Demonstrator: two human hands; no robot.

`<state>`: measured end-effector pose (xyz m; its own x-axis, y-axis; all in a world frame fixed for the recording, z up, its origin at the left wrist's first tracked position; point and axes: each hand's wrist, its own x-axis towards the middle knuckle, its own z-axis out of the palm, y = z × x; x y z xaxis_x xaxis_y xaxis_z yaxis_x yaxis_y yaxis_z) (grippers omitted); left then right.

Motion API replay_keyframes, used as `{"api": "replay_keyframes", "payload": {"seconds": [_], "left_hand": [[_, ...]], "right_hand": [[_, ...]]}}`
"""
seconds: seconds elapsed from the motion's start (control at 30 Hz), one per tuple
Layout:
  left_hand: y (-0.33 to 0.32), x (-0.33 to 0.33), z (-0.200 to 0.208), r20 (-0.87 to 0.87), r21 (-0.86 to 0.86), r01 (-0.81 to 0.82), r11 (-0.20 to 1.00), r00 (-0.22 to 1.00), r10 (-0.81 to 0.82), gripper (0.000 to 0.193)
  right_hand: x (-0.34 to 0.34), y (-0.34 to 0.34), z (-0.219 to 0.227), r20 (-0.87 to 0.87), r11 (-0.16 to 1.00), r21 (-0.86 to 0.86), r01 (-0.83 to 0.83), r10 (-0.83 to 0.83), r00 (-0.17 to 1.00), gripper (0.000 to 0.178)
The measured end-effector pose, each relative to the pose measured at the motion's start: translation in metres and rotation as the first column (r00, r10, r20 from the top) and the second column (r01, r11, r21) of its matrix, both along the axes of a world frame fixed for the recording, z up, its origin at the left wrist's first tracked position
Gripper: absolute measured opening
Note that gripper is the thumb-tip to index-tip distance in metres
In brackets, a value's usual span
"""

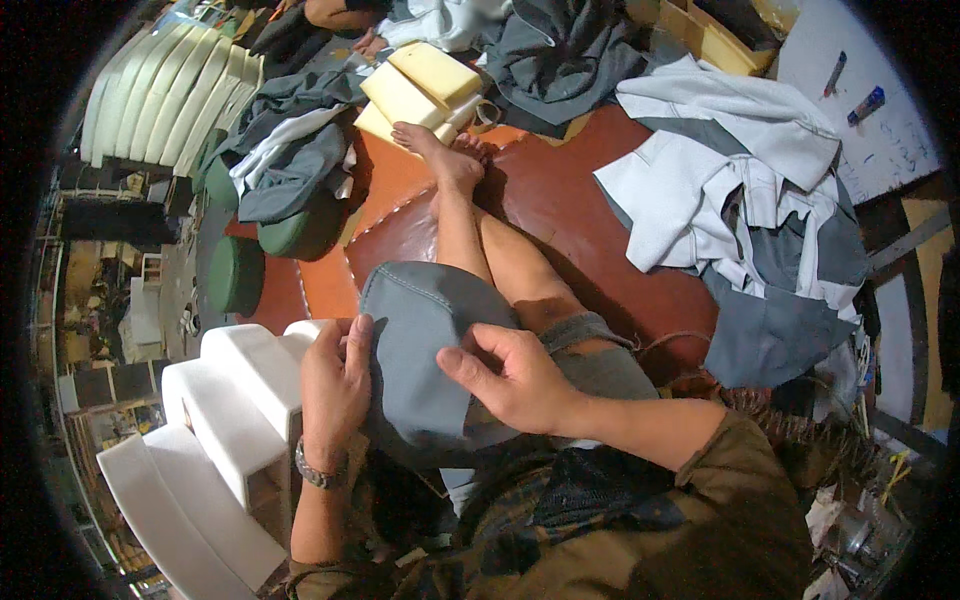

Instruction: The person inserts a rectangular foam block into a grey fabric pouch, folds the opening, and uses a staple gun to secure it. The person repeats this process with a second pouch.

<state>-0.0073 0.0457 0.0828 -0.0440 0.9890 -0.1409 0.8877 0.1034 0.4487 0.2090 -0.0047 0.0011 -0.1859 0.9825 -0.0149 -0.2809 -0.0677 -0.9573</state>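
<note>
A grey upholstered piece [418,350], rounded and padded-looking with a stitched seam along its upper edge, rests over my lap. My left hand [338,385] grips its left side, thumb pressed along the edge; the other fingers are mostly hidden behind. On the right, my right hand [510,378] is curled against the cover's face, with thumb and fingers closed at its right edge. Whether a fold of cloth lies between those fingers is hard to see. My bare legs [462,225] stretch forward beyond the piece.
White moulded blocks [235,400] stand close by my left arm. Grey and white fabric pieces [740,190] lie heaped at right, others at far left. Yellow foam blocks [420,85] sit beyond my feet, green round cushions [237,275] at left. Brown-red sheeting [600,200] covers the floor.
</note>
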Motion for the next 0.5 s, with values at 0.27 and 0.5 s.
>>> {"api": "replay_keyframes", "payload": {"seconds": [0.27,0.5], "left_hand": [[-0.030,-0.010,0.004,0.007,0.185,-0.060,0.981,0.998,0.059,0.022],[-0.065,0.007,0.024,-0.323,0.320,0.314,0.894,0.923,-0.208,0.069]], "right_hand": [[-0.004,-0.009,0.010,0.049,1.000,0.018,-0.018,0.017,0.999,0.049],[0.000,-0.018,0.007,0.007,0.994,-0.051,-0.096,0.097,0.995,0.045]]}}
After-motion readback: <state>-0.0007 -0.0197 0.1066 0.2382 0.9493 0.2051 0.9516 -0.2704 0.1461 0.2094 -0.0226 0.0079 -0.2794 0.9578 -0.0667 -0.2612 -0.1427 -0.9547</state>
